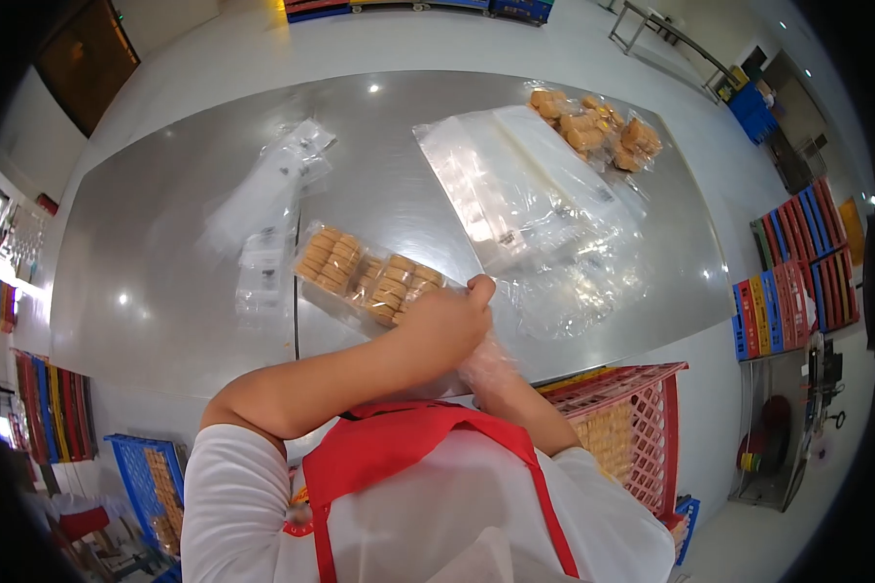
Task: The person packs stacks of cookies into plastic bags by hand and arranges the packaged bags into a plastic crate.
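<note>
My left hand (447,319) is closed in front of my chest, its fingers pressed together on clear plastic at my right hand. Thin clear plastic covers my right hand (488,365), which lies just below and beside the left; its fingers are mostly hidden. Just left of my left hand, clear packs of round tan biscuits (329,258) lie on the metal table (175,214). A second part of the packs (395,290) reaches the left hand's knuckles.
Flat clear bags (506,185) spread across the table's right half, with bagged tan pieces (583,126) behind. More clear bags (267,194) lie left of centre. A red crate (656,437) stands against the near right edge, a blue crate (136,476) at lower left.
</note>
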`<state>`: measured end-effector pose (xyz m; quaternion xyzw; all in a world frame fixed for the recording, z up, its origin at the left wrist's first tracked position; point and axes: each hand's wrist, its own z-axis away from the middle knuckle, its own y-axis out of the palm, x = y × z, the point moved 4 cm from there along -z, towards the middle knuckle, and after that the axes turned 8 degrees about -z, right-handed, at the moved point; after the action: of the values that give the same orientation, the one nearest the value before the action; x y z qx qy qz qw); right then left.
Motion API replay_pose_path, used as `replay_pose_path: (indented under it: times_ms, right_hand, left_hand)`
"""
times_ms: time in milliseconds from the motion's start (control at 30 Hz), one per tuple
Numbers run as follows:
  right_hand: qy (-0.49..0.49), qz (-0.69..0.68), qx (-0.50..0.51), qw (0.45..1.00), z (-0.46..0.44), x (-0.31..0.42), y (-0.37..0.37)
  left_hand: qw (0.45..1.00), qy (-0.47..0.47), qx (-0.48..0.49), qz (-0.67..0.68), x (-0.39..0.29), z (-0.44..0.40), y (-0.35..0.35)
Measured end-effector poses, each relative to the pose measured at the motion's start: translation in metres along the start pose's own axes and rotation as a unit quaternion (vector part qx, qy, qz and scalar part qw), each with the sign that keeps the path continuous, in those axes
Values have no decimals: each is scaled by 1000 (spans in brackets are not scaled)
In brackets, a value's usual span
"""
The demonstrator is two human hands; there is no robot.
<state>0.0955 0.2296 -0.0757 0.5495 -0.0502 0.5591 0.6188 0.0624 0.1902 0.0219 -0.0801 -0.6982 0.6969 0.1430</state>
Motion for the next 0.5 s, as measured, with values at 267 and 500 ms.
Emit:
replay_pose_path:
  times_ms: [267, 500]
  right_hand:
    - [109, 10, 31, 993, 28, -1, -17]
    - [-88, -131, -52, 986, 11, -44, 27]
  left_hand:
    - [958, -279, 24, 60, -6, 17, 35]
    - [976, -190, 43, 93, -13, 20, 43]
